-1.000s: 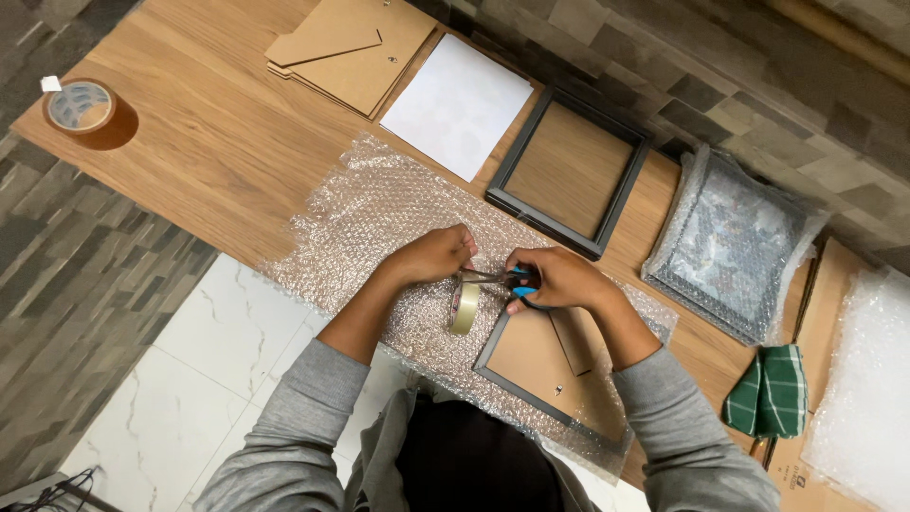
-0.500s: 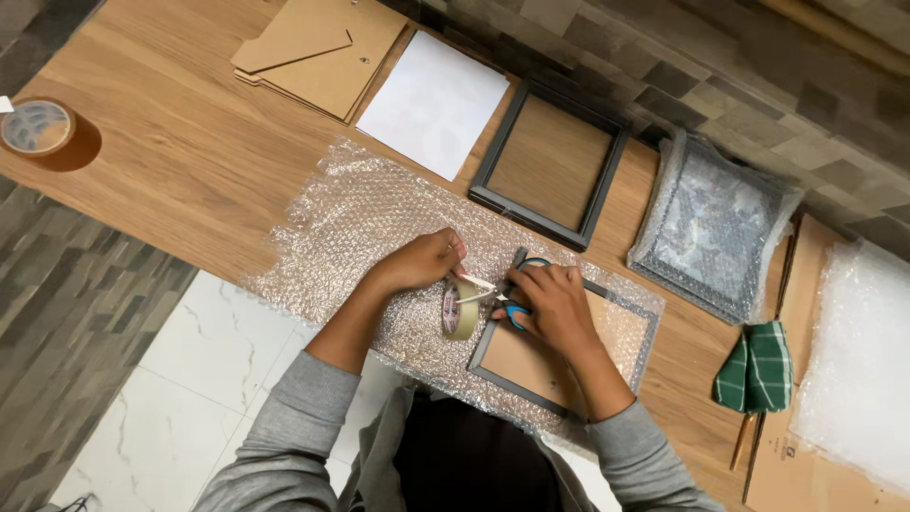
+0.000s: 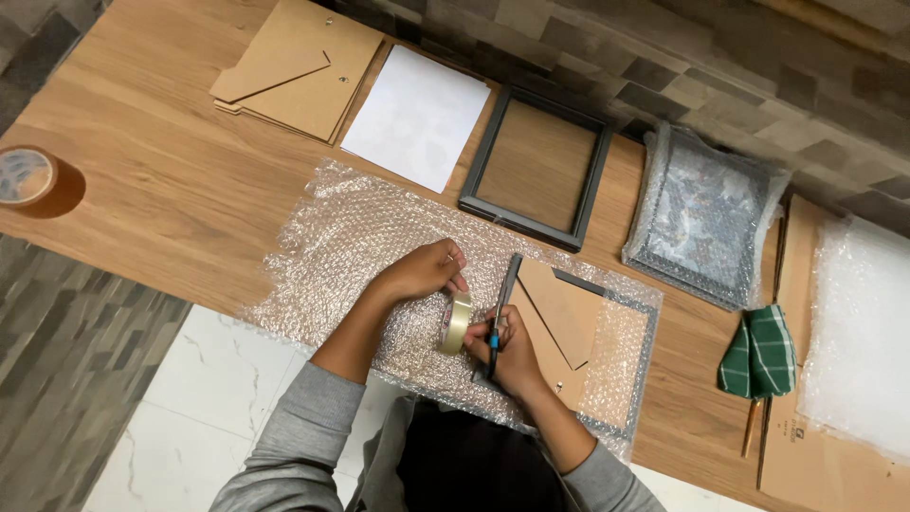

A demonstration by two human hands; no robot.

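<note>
Head view looks down on a wooden surface [image 3: 161,204]. Near its front edge lies a sheet of bubble wrap [image 3: 360,256], and both hands work above it. The left hand [image 3: 422,272] has its fingers closed on a roll of clear tape [image 3: 457,322], which stands on its edge just beside the right hand [image 3: 507,349]. The fingers of the right hand are closed around scissors with a blue handle [image 3: 500,313]; the blades point toward the back edge. Under the right hand lies a picture frame with a brown backing board [image 3: 569,318], partly covered by the wrap. Toward the back edge there are an empty dark frame [image 3: 536,166], a white paper sheet [image 3: 417,114] and brown boards [image 3: 299,71]. Another tape roll [image 3: 33,180] sits at the left edge.
</note>
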